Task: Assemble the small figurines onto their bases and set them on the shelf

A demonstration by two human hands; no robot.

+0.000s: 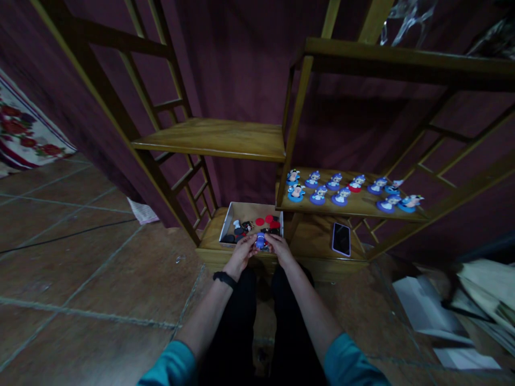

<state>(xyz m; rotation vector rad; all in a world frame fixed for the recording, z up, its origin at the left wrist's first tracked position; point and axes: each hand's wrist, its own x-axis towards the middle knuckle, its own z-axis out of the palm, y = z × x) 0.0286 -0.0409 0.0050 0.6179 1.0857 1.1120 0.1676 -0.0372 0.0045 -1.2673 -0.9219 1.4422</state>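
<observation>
Between my two hands, just in front of a white open box [226, 221], is a small purple figurine [260, 240]. My left hand [243, 252] grips its left side with the fingertips. From the right, my right hand [279, 247] pinches the same figurine. Inside the box lie red discs [259, 221], dark round pieces and a small white piece [237, 223]; the near part is hidden by my hands. Several small figurines [341, 196] on purple, blue and red round bases stand in two rows on the right shelf [362, 205].
A phone [341, 239] lies on the low board right of the box. An upper left shelf [217, 136] juts out above the box, and a wooden post [296, 107] rises between the sections. White cartons [426, 305] sit on the floor at right; a black cable [68, 236] runs at left.
</observation>
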